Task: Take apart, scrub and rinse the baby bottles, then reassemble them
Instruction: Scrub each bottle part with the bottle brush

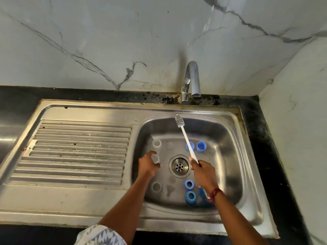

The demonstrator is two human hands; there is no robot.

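Observation:
Inside the steel sink basin (228,156), my left hand (147,165) grips a small clear bottle (155,158) left of the drain. My right hand (203,174) holds the white handle of a bottle brush (184,134), whose grey bristle head points up toward the back of the basin. A second clear bottle (157,143) stands behind my left hand and a third (156,186) stands in front of it. Two blue caps (201,146) sit at the back right. Two blue collar rings (190,196) lie at the front, beside my right wrist. Clear teats (170,189) lie near the drain, hard to make out.
A chrome tap (192,80) rises behind the basin; no water runs from it. The drain (179,166) is in the basin's middle. A ribbed draining board (79,151) lies to the left. Black countertop (261,138) and marble walls surround the sink.

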